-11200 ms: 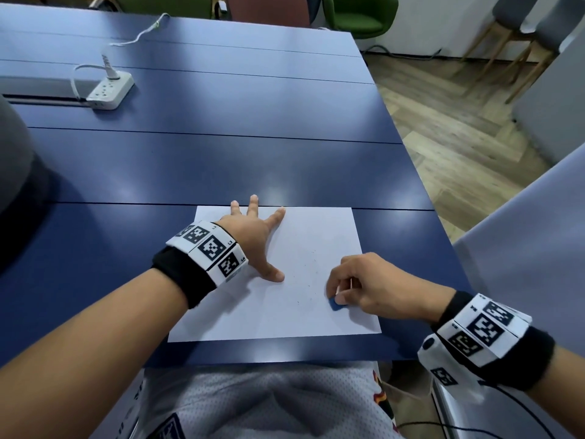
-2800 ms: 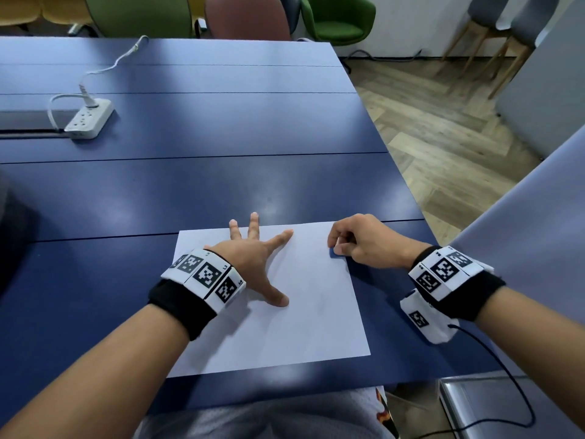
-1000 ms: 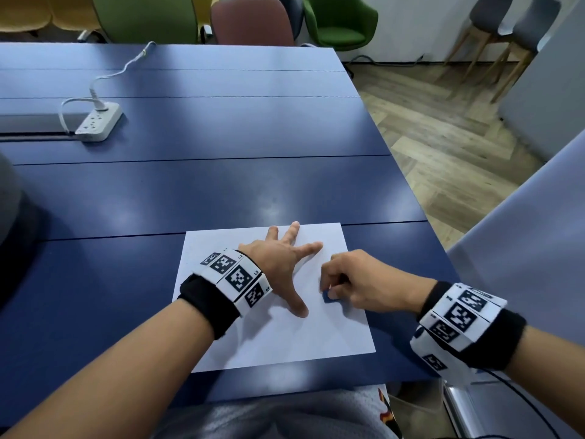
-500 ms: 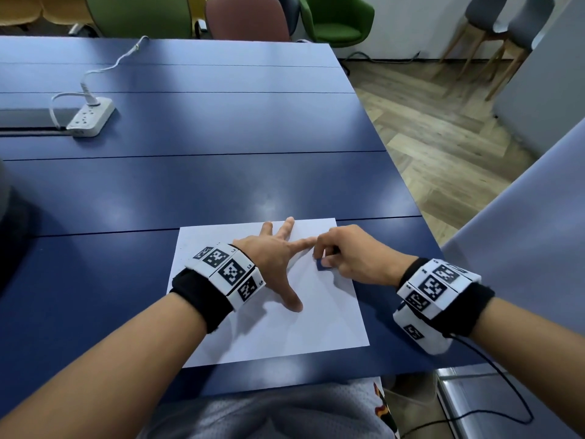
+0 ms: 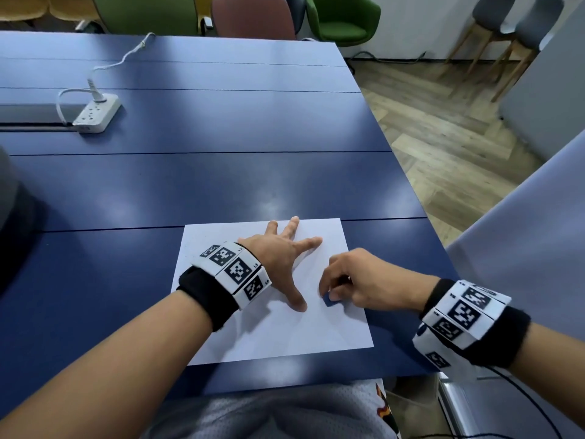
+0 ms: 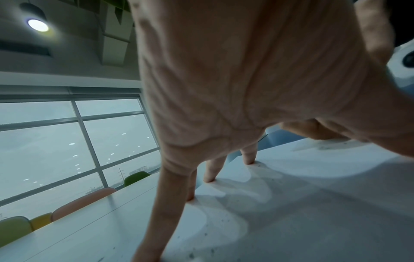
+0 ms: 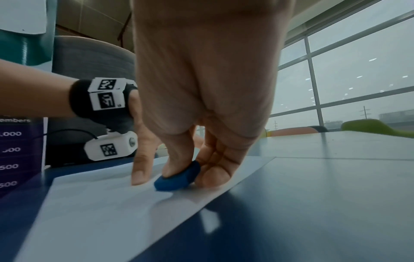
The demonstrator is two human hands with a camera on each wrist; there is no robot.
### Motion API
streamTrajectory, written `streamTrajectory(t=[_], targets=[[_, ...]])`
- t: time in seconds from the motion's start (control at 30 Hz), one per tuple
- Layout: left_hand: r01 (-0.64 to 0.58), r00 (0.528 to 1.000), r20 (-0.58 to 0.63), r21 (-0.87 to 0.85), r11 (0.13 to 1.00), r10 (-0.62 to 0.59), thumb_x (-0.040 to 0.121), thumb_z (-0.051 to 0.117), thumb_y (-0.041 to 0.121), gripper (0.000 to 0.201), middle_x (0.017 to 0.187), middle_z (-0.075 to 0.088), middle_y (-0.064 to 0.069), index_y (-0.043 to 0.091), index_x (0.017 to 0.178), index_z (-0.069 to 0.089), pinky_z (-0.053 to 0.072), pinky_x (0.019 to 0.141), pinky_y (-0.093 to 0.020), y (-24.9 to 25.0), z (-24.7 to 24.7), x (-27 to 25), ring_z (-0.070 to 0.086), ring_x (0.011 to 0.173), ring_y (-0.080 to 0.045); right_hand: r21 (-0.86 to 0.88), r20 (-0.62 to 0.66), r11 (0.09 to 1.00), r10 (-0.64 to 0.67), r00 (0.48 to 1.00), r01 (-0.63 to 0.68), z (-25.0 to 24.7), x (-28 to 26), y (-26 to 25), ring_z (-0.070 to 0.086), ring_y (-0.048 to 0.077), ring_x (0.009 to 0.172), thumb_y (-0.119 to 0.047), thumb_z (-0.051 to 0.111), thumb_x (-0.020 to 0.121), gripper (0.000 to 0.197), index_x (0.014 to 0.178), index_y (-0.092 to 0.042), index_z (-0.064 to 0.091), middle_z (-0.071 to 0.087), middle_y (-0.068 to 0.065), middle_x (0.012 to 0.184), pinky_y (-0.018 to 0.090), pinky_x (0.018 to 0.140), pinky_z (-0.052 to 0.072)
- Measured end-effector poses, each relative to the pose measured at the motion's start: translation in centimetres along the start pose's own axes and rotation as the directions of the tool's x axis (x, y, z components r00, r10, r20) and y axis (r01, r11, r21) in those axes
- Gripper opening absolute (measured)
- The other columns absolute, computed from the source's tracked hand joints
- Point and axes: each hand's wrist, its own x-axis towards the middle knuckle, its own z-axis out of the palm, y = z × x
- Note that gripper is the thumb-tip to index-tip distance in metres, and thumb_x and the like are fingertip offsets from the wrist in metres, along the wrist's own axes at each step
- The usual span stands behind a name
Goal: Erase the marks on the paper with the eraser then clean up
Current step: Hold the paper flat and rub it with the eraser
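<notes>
A white sheet of paper (image 5: 285,337) lies on the blue table near its front edge. My left hand (image 5: 281,258) lies on the sheet with fingers spread and straight, pressing it down; its fingertips (image 6: 210,179) touch the paper (image 6: 291,212), which carries dark specks. My right hand (image 5: 357,280) pinches a small blue eraser (image 5: 329,301) between thumb and fingers, its lower face on the paper just right of my left thumb. The right wrist view has the eraser (image 7: 179,177) flat against the sheet (image 7: 100,212) near the paper's right edge.
A white power strip (image 5: 95,114) with its cable sits far back left on the blue table (image 5: 221,179). Green and pink chairs (image 5: 342,20) stand beyond the far edge. The table's right edge drops to a wooden floor (image 5: 459,137). A grey panel stands at my right.
Over the last second my right hand slid the eraser up the sheet towards my left fingertips and back down beside my thumb. My left hand stayed pressed on the paper.
</notes>
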Motion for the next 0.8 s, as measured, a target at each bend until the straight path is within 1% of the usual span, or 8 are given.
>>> streamTrajectory(t=[0.17,0.3,0.4,0.47,0.53,0.63,0.67,0.8], targets=[[-0.011,1.0,-0.01,0.001,1.0,0.011,0.049,0.08,0.072,0.13,0.161,-0.02,0.006,0.058,0.145,-0.007,0.039,0.102,-0.06,0.0,0.0,0.0,-0.005,0.147,-0.031,0.029,-0.14,1.0,0.008,0.99,-0.004,-0.3,1.4,0.0,0.063,0.007,0.073,-0.001,0.063,0.081,0.019,0.089,-0.015,0.073,0.066,-0.003,0.083,0.03,0.077,0.055],[-0.007,1.0,-0.013,0.005,1.0,0.007,0.049,0.08,0.072,0.13,0.161,-0.019,0.005,0.058,0.145,-0.006,0.039,0.102,-0.061,0.0,0.0,-0.1,-0.005,0.147,-0.03,-0.034,0.057,0.999,-0.036,0.998,0.038,-0.2,0.2,-0.5,0.062,0.009,0.076,-0.002,0.065,0.081,0.022,0.091,-0.018,0.076,0.064,-0.001,0.089,0.022,0.074,0.053],[-0.013,1.0,-0.018,0.005,1.0,0.013,0.048,0.08,0.073,0.13,0.161,-0.019,0.006,0.058,0.145,-0.006,0.041,0.1,-0.061,0.0,0.1,0.0,-0.004,0.147,-0.03,-0.023,-0.032,0.999,-0.042,0.999,0.041,-0.5,1.4,-0.5,0.061,0.004,0.072,0.001,0.063,0.079,0.024,0.09,-0.016,0.075,0.065,-0.007,0.082,0.018,0.073,0.052],[-0.015,1.0,-0.017,0.006,1.0,0.015,0.048,0.079,0.073,0.13,0.161,-0.019,0.006,0.057,0.145,-0.006,0.041,0.1,-0.06,-0.1,0.0,0.0,-0.003,0.146,-0.031,-0.003,-0.109,0.999,-0.054,0.993,0.054,-0.4,1.6,-0.3,0.06,0.006,0.073,0.002,0.063,0.079,0.024,0.089,-0.015,0.076,0.064,-0.005,0.081,0.019,0.074,0.051],[-0.014,1.0,-0.014,0.007,1.0,0.014,0.048,0.079,0.073,0.13,0.161,-0.019,0.005,0.057,0.145,-0.006,0.04,0.101,-0.061,0.0,-0.1,0.1,-0.003,0.146,-0.03,0.011,-0.081,0.998,-0.056,0.995,0.057,-0.2,0.8,-0.1,0.061,0.009,0.075,0.0,0.066,0.079,0.022,0.09,-0.016,0.076,0.063,-0.001,0.085,0.022,0.075,0.051],[-0.007,1.0,-0.014,0.007,1.0,0.007,0.048,0.08,0.073,0.131,0.161,-0.02,0.005,0.057,0.145,-0.006,0.039,0.101,-0.062,0.0,0.0,0.1,-0.004,0.147,-0.031,-0.039,0.047,0.996,-0.074,0.996,0.076,-0.2,0.0,-0.3,0.061,0.009,0.074,-0.002,0.067,0.08,0.022,0.091,-0.018,0.077,0.062,-0.001,0.087,0.023,0.073,0.052],[-0.006,1.0,-0.014,0.005,1.0,0.006,0.048,0.08,0.073,0.131,0.161,-0.02,0.005,0.057,0.145,-0.006,0.039,0.101,-0.062,0.1,0.1,0.1,-0.004,0.147,-0.031,-0.055,0.041,0.996,-0.074,0.996,0.076,-0.4,0.2,-0.5,0.061,0.009,0.074,-0.001,0.066,0.079,0.022,0.09,-0.018,0.077,0.062,-0.002,0.086,0.025,0.074,0.053],[-0.011,1.0,-0.011,0.013,1.0,0.011,0.049,0.08,0.072,0.131,0.161,-0.02,0.003,0.058,0.145,-0.008,0.039,0.1,-0.063,0.1,0.0,0.2,-0.004,0.147,-0.033,-0.018,-0.233,1.0,0.008,0.972,-0.012,-0.5,1.4,0.2,0.057,0.009,0.071,-0.003,0.062,0.083,0.018,0.09,-0.015,0.074,0.057,-0.007,0.082,0.032,0.077,0.053]])
